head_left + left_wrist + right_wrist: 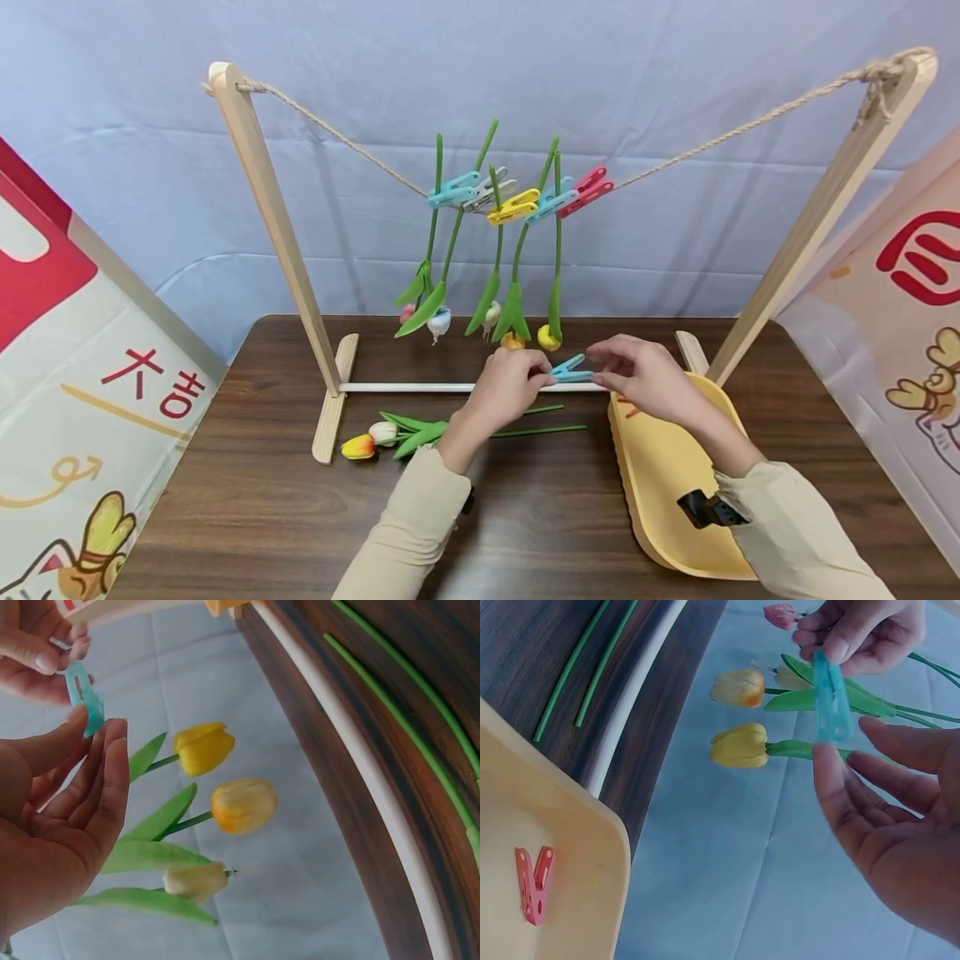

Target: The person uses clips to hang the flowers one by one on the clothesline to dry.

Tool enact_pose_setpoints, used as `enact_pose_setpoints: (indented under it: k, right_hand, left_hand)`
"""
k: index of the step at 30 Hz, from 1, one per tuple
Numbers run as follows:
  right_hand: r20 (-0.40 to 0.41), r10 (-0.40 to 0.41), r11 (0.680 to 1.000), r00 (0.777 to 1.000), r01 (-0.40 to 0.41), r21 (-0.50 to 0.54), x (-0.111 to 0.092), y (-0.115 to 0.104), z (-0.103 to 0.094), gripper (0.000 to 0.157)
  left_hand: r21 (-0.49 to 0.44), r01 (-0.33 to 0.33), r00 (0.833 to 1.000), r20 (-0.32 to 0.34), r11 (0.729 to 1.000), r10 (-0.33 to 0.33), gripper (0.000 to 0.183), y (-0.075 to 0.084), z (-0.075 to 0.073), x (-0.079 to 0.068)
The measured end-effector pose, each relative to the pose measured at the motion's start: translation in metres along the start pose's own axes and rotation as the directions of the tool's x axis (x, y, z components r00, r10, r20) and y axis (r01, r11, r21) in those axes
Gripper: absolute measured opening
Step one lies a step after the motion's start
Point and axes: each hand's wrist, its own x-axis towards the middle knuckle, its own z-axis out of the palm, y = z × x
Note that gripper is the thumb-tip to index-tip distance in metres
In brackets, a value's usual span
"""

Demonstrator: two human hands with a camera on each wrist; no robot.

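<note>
Near the white rod [420, 387], I see the left hand [504, 387] pinching the light-blue clothespin [573, 376], while the right hand [647, 379], fingers parted, is at its other end and had better take it squarely, without twisting.

The sleeves [408, 521] are cream — wrist strap [701, 508] black.
</note>
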Motion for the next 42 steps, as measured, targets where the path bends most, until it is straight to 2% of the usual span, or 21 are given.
enact_pose_setpoints:
  k: [5, 12, 18, 25, 29, 32, 35, 37, 40, 42]
  right_hand:
    - [0.028, -0.007, 1.000, 1.000, 0.007, -0.020, 0.001, 0.003, -0.001, 0.031]
    - [0.076, 0.007, 1.000, 0.997, -0.007, 0.000, 0.000, 0.004, -0.001, 0.029]
    - [0.094, 0.016, 0.999, 0.995, -0.018, 0.027, -0.001, 0.006, 0.000, 0.033]
    - [0.080, 0.020, 0.999, 0.997, -0.024, 0.048, -0.001, 0.011, 0.003, 0.026]
    - [0.017, -0.016, 0.999, 1.000, 0.015, 0.039, -0.002, 0.014, 0.005, 0.018]
    - [-0.076, -0.062, 0.998, 0.995, 0.062, -0.009, -0.004, 0.018, 0.004, 0.014]
    - [-0.159, -0.082, 0.995, 0.984, 0.073, -0.061, -0.007, 0.024, 0.001, 0.011]
    - [-0.187, -0.072, 0.995, 0.980, 0.059, -0.079, -0.011, 0.029, -0.003, 0.010]
    - [-0.180, -0.029, 0.995, 0.983, 0.011, -0.103, -0.019, 0.037, -0.007, 0.008]
    - [-0.160, 0.000, 0.993, 0.987, -0.018, -0.114, -0.026, 0.043, -0.010, 0.007]
  left_hand:
    - [-0.023, -0.005, 1.000, 0.020, 1.000, 0.005, 0.008, -0.001, -0.005, 0.000]
    - [-0.042, 0.008, 0.997, 0.073, 0.999, -0.005, 0.009, -0.003, -0.007, 0.000]
    - [-0.049, 0.006, 0.996, 0.092, 0.999, -0.001, 0.011, -0.004, -0.007, 0.000]
    - [-0.068, -0.005, 0.996, 0.085, 0.998, 0.010, 0.011, -0.004, -0.008, -0.001]
    - [-0.091, 0.002, 0.998, 0.065, 0.996, 0.004, 0.011, -0.006, -0.009, -0.002]
    - [-0.075, 0.036, 0.998, 0.063, 0.997, -0.031, 0.012, -0.011, -0.010, -0.004]
    - [-0.002, 0.088, 0.994, 0.069, 0.996, -0.088, 0.010, -0.020, -0.009, -0.009]
    - [0.058, 0.141, 0.986, 0.078, 0.988, -0.145, 0.007, -0.030, -0.006, -0.012]
    - [0.154, 0.236, 0.963, 0.096, 0.959, -0.252, 0.003, -0.047, 0.000, -0.019]
    - [0.202, 0.298, 0.939, 0.113, 0.933, -0.324, 0.011, -0.058, 0.005, -0.025]
